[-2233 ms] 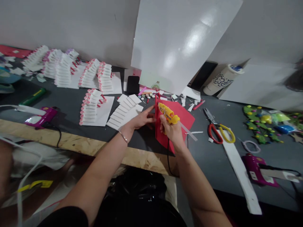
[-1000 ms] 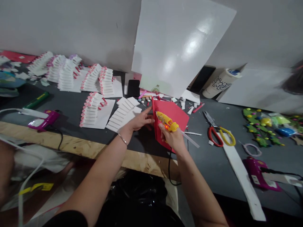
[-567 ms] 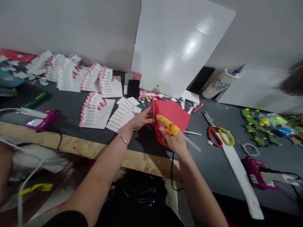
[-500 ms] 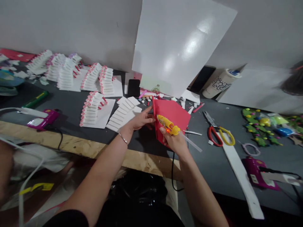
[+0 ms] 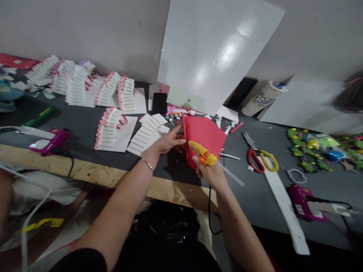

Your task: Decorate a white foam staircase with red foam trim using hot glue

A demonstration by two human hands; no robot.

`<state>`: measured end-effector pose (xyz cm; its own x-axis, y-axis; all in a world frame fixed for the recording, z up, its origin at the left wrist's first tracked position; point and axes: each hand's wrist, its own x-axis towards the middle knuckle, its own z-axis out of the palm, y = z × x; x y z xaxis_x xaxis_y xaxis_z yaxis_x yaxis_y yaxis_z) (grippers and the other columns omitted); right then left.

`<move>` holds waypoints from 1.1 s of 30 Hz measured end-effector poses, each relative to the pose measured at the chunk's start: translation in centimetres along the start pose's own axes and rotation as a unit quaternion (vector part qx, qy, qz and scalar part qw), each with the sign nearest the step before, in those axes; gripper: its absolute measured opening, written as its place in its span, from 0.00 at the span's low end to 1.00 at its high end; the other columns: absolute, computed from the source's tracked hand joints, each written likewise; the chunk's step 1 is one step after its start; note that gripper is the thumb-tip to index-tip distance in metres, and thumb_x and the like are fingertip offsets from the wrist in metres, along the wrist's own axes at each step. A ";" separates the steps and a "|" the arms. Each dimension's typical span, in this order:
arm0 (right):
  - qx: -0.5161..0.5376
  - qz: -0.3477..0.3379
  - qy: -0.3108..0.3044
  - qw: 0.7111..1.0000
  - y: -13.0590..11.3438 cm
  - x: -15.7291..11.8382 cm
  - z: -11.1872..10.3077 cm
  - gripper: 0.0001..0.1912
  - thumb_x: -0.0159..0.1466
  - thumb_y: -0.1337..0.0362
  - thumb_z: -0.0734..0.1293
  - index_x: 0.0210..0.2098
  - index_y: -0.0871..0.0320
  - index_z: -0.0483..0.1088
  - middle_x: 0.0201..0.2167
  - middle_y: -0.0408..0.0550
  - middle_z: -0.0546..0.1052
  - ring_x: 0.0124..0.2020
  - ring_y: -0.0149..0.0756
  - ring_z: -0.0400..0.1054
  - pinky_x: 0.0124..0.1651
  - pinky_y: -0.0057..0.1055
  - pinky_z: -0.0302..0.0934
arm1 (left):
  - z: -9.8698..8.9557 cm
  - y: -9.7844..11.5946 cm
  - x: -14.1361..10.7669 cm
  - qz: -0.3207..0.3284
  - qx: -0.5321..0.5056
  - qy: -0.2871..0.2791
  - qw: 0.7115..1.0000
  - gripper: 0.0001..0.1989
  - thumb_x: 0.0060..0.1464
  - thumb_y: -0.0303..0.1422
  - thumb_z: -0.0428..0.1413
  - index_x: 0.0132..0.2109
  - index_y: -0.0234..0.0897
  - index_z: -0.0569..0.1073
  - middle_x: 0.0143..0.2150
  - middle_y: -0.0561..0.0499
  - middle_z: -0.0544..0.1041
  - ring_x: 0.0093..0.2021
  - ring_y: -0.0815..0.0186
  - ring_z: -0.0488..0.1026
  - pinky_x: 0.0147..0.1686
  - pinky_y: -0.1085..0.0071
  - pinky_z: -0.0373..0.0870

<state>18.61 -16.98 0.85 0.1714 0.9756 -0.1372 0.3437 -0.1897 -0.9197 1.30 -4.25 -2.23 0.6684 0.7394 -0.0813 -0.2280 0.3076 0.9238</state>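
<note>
While the right hand (image 5: 212, 174) is gripping a glue gun (image 5: 200, 150) at the red board (image 5: 206, 130), the spread left hand (image 5: 167, 144) is touching it

Right grip (image 5: 210, 173): fingers (image 5: 199, 172) curled, thumb (image 5: 196, 160) forward; right forearm (image 5: 242, 226) extends behind it. Left grip (image 5: 166, 144), left of the right grip: fingers (image 5: 176, 129) extended, thumb (image 5: 179, 142) pointing toward the right grip; left forearm (image 5: 119, 215) trails behind.

Around the glue gun (image 5: 202, 152) in the right hand (image 5: 211, 172), the sheet (image 5: 208, 130) sits at 12 o'clock, the cup (image 5: 258, 100) at 2, the scissors (image 5: 253, 146) at 3 partly over the strip (image 5: 283, 200), the socket block (image 5: 302, 201) at 4, the left hand (image 5: 168, 143) at 9, layered cards (image 5: 148, 131) just beyond.
</note>
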 end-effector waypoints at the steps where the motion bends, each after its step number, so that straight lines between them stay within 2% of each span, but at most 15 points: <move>1: 0.000 -0.002 0.001 1.000 0.1 -0.1 0.0 0.24 0.58 0.43 0.68 0.18 0.54 0.67 0.10 0.39 0.66 0.11 0.28 0.61 0.14 0.25 0.58 | 0.0 0.0 0.0 0.000 0.001 -0.002 1.000 0.52 0.49 0.32 0.67 0.73 0.50 0.46 0.36 0.51 0.78 0.32 0.65 0.76 0.26 0.75 0.73; 8: -0.011 0.019 0.006 1.000 0.6 -0.7 -0.1 0.25 0.56 0.41 0.69 0.18 0.54 0.67 0.10 0.40 0.66 0.11 0.29 0.61 0.13 0.26 0.57 | 0.2 0.2 0.0 0.003 0.008 -0.004 1.000 0.51 0.49 0.34 0.67 0.73 0.50 0.48 0.39 0.48 0.79 0.32 0.65 0.77 0.29 0.72 0.74; 15: -0.032 0.072 0.003 0.997 0.4 -1.3 -0.2 0.24 0.53 0.40 0.69 0.19 0.55 0.68 0.10 0.40 0.66 0.12 0.31 0.62 0.16 0.28 0.57 | 0.0 -0.2 0.2 0.016 0.007 -0.005 1.000 0.49 0.49 0.34 0.67 0.72 0.50 0.49 0.39 0.50 0.78 0.33 0.65 0.77 0.28 0.74 0.74; 19: -0.056 0.084 -0.006 0.995 0.7 -1.5 -0.3 0.26 0.53 0.39 0.68 0.16 0.54 0.65 0.11 0.42 0.67 0.13 0.31 0.62 0.17 0.29 0.58 | -0.1 -0.3 0.3 0.018 0.008 -0.001 1.000 0.48 0.49 0.34 0.67 0.72 0.50 0.50 0.39 0.50 0.78 0.34 0.64 0.77 0.27 0.75 0.74; 23: -0.083 0.077 -0.015 0.993 0.9 -1.8 -0.4 0.28 0.54 0.37 0.65 0.14 0.53 0.65 0.11 0.44 0.67 0.14 0.32 0.63 0.18 0.29 0.58 | -0.1 -0.3 0.2 0.018 0.009 0.004 1.000 0.48 0.49 0.33 0.66 0.72 0.50 0.50 0.39 0.49 0.78 0.33 0.64 0.78 0.27 0.74 0.74; 33: -0.071 0.036 -0.015 0.997 1.6 -2.8 -0.5 0.29 0.57 0.37 0.63 0.13 0.52 0.63 0.11 0.43 0.66 0.14 0.31 0.62 0.19 0.29 0.56 | -0.1 -0.2 0.2 0.016 0.003 0.012 1.000 0.48 0.50 0.32 0.65 0.72 0.49 0.50 0.39 0.49 0.78 0.33 0.62 0.79 0.29 0.70 0.76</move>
<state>19.17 -20.12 -0.08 0.1731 0.9612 -0.2149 0.4597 -0.2718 -0.8454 1.42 -4.10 -2.52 0.6440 0.7627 -0.0601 -0.2445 0.2796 0.9285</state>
